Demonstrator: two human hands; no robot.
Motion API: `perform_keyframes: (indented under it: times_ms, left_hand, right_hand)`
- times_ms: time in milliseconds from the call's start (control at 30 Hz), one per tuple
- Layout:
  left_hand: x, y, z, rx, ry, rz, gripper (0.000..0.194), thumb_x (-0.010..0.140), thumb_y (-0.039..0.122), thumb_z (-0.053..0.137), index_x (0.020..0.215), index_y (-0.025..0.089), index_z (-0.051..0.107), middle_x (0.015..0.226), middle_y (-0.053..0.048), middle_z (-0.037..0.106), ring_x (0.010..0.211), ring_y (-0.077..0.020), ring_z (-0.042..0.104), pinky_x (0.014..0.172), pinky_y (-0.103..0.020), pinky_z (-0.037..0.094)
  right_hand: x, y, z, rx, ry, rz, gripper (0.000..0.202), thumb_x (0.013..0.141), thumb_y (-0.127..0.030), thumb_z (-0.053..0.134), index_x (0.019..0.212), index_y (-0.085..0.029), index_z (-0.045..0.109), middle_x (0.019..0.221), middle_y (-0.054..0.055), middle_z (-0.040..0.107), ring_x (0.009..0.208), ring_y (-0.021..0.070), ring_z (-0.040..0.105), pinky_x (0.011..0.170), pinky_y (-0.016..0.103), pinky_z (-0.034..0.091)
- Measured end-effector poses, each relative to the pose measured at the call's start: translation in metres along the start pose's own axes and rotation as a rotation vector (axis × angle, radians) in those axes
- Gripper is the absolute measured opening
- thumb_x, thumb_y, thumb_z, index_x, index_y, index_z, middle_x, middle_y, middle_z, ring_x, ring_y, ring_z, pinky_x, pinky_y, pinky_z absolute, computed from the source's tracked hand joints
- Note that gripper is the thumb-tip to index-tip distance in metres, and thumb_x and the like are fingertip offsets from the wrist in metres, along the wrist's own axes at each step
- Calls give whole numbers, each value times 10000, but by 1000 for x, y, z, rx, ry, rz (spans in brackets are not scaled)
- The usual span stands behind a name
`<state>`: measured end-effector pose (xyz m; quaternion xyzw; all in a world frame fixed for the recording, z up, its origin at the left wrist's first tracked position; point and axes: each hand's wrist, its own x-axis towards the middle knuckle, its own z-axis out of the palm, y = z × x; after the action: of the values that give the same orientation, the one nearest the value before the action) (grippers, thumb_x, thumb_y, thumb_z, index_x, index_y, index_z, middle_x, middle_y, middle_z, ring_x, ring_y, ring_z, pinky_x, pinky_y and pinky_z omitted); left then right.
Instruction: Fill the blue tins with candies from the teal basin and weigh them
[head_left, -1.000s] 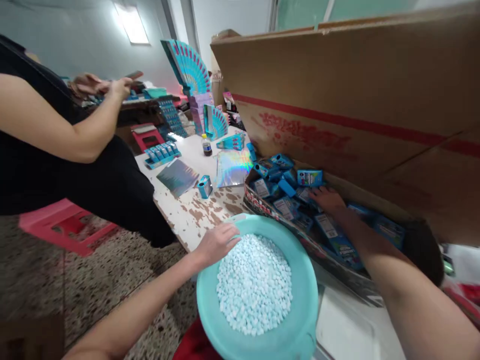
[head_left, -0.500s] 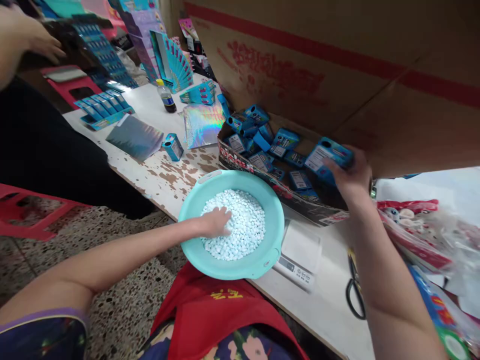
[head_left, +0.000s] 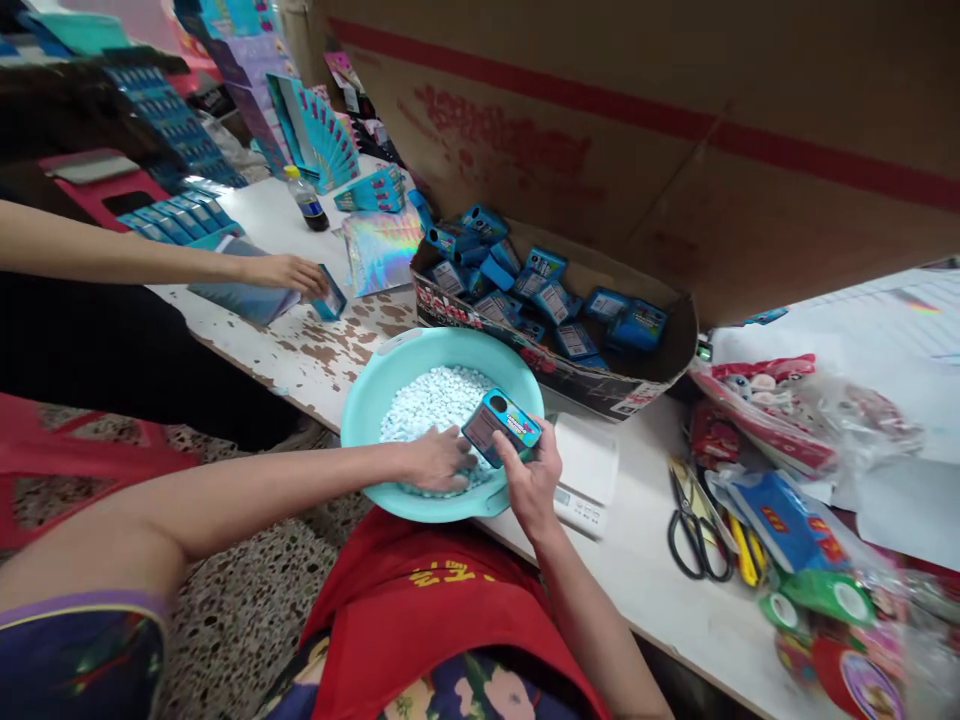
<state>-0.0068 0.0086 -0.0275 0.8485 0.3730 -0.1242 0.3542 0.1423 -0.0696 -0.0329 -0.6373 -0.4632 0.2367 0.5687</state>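
A round turquoise basin [head_left: 517, 365] holds a heap of small white tablets [head_left: 431, 395]. My left hand [head_left: 439, 462] lies in the basin on the tablets, its fingers apart and the tips partly sunk among them. Over the basin's right side, my right hand [head_left: 536, 480] grips a small blue box [head_left: 501, 428], thumb on its near face, tilted toward the left hand. The box has a dark round spot on its top. Behind the basin, a low cardboard tray [head_left: 637, 392] contains several similar blue boxes [head_left: 555, 300].
A white scale [head_left: 589, 460] sits right of the basin, then black scissors [head_left: 697, 535] and a yellow cutter [head_left: 748, 550]. A large carton [head_left: 600, 130] leans over the tray. At left, a co-worker's hand [head_left: 289, 275] holds another blue box [head_left: 328, 298] near a bottle [head_left: 307, 200].
My right hand has brought a blue box from the tray to the basin. My left hand stays in the tablets. The co-worker's hand has reached in and taken hold of the box on the table.
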Motion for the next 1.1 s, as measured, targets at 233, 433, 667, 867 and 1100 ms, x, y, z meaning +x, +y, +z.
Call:
perform_keyframes:
  times_ms: [233,433,667,867,1100]
  left_hand:
    - [-33,-37,-1,388,-158,51,399,837,464,468,1065,203,666,1047,-155,656,886,-306,636,800,-432,477]
    - [-19,-49,-11,-52,134,1,81,690,265,581,717,195,611,666,-43,628,709,-234,612,679,-317,447]
    - [-17,-21,-40,-1114,626,-94,277,746,444,614,711,193,504,602,36,517,394,-68,401,358,-201,253]
    - [-5,7,-41,-1697,955,100,321,687,424,726,747,183,523,612,33,575,519,-111,584,463,-205,444]
    - [-2,7,-43,-1630,1016,171,337,728,421,716,692,175,488,581,52,552,449,-87,555,440,-197,423]
  right_hand:
    - [1,2,1,-134,19,-35,386,825,-472,661,1092,-216,551,1009,45,631,921,209,596,856,353,471]
    - [8,-1,3,-273,-93,-93,396,834,-472,646,1118,-206,573,1043,78,659,983,247,619,878,379,474]
    - [14,-9,12,-367,-305,-170,313,819,-349,655,1093,-208,606,1077,81,674,1025,267,623,892,399,479]
    - [6,-17,29,-391,-421,-186,319,797,-324,683,1089,-213,622,1072,77,682,1009,277,630,873,406,492]
    - [11,-19,34,-329,-419,-189,316,781,-314,718,1068,-209,636,1044,72,688,989,264,633,871,389,493]
